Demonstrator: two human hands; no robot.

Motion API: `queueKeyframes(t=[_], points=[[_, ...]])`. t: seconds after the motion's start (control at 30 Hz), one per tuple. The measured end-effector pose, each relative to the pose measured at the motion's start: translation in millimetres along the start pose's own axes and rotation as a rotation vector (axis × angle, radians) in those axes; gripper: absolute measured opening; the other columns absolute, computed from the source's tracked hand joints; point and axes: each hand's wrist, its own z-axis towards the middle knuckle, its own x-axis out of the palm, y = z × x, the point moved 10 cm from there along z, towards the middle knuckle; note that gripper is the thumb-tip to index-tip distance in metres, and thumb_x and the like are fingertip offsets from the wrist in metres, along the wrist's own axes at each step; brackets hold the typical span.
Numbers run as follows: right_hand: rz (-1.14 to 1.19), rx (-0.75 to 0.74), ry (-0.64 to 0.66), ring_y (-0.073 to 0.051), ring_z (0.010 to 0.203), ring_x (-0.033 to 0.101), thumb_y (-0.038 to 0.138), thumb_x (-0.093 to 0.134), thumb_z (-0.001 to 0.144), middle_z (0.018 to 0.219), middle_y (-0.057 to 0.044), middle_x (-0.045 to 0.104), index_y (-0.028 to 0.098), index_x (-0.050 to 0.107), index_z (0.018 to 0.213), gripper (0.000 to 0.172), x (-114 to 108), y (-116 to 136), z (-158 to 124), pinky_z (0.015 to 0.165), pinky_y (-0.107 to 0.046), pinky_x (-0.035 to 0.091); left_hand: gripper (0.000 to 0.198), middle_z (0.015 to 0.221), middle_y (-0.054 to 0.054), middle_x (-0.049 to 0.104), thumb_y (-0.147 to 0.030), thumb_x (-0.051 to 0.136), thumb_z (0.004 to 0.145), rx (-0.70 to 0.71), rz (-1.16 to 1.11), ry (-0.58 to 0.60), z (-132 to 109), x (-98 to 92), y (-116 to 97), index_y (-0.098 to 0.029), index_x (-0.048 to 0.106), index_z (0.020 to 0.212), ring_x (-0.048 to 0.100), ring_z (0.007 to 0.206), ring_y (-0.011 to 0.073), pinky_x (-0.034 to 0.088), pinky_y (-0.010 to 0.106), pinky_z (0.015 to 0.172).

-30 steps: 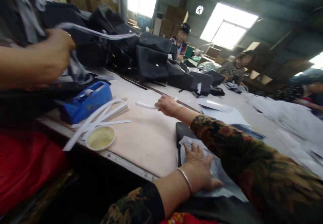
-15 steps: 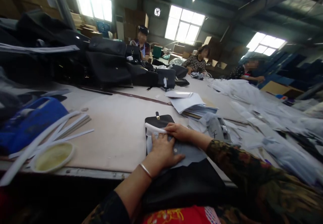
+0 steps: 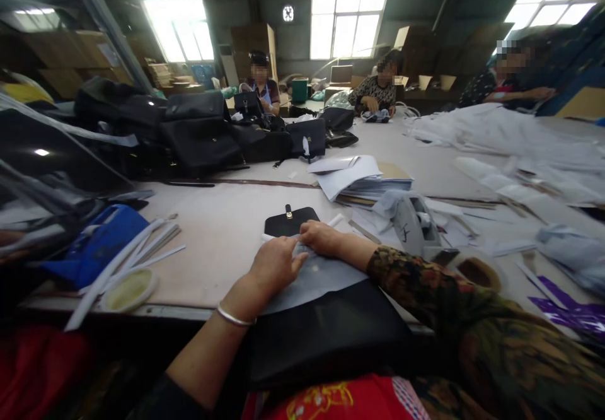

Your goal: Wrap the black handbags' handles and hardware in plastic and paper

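Sheet (image 3: 326,281) and white strip (image 3: 336,220) both lie on a black bag (image 3: 326,332) that straddles the near edge of the table (image 3: 212,243), its lower part above the person's lap. The work looks partway along: the sheet is spread over the bag's middle, and the strip sits across it just below the flap (image 3: 276,226). The flap, with its clasp (image 3: 289,213), lies bare, as does the bag's lower part; the strip seems not yet settled, since both hands are on it.

The right hand (image 3: 321,238) has its fingers curled closed over the strip, apparently gripping it. The left hand (image 3: 271,268) has bunched fingers at the same spot, thumb apart; whether it pinches anything cannot be told.

Toward the table's near left corner are a blue tape dispenser (image 3: 108,237), loose strips (image 3: 155,246) and a dish (image 3: 154,284) of something yellowish, right at the near edge. Beyond the right hand are a paper stack (image 3: 350,180) and a grey tape dispenser (image 3: 409,221). Black bags (image 3: 198,130) crowd the far left, and a pale heap (image 3: 496,127) fills the far right. Three people sit along the far edge, with boxes (image 3: 250,51), bright windows (image 3: 347,23) and a clock (image 3: 288,13) behind them.
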Motion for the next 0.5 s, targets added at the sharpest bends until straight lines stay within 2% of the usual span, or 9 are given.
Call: queueKeyframes(t=[0.1,0.2,0.3,0.37,0.5], points=[[-0.018,-0.029,-0.006,-0.020,0.083,0.055,0.017,0.064,0.086,0.090,-0.010,0.065,0.013,0.073,0.080,0.011,-0.3,0.7,-0.4,0.085,-0.035,0.045,0.033,0.106,0.014,0.070,-0.039,0.053,0.093,0.018,0.019,0.076,18.0,-2.3,-9.8,-0.016,0.066,0.113,0.066,0.101,0.0296,0.051,0.040,0.090],[-0.020,-0.044,-0.009,-0.021,0.085,0.056,0.013,0.065,0.083,0.090,-0.011,0.066,0.011,0.074,0.083,0.009,2.4,-1.6,-1.6,0.088,-0.036,0.046,0.052,0.129,0.016,0.065,-0.043,0.058,0.089,0.011,0.020,0.152,24.6,20.1,-12.6,-0.014,0.057,0.132,0.059,0.120,0.0310,0.045,0.041,0.103],[0.008,-0.048,-0.020,-0.020,0.089,0.059,0.005,0.059,0.084,0.099,-0.012,0.068,0.012,0.075,0.095,0.020,4.1,-3.8,-5.6,0.091,-0.034,0.047,0.076,0.154,0.021,0.042,-0.056,0.049,0.090,-0.055,0.035,0.208,14.0,51.0,-1.0,-0.011,0.036,0.151,0.036,0.143,0.0374,0.029,0.056,0.114],[0.039,-0.031,-0.043,-0.018,0.094,0.061,0.007,0.057,0.088,0.106,-0.011,0.068,0.015,0.075,0.104,0.026,2.3,-5.5,-9.5,0.092,-0.032,0.047,0.080,0.162,0.018,0.029,-0.062,0.038,0.093,-0.092,0.049,0.207,3.6,63.2,7.3,-0.013,0.028,0.155,0.020,0.150,0.0364,0.019,0.061,0.117],[0.080,0.087,-0.109,-0.019,0.095,0.063,0.019,0.054,0.095,0.104,-0.012,0.069,0.014,0.076,0.104,0.024,-7.1,-17.0,-18.7,0.091,-0.031,0.049,0.080,0.164,0.014,0.024,-0.066,0.034,0.092,-0.100,0.061,0.181,-7.4,67.3,11.6,-0.016,0.031,0.154,0.017,0.151,0.0350,0.017,0.064,0.117]])
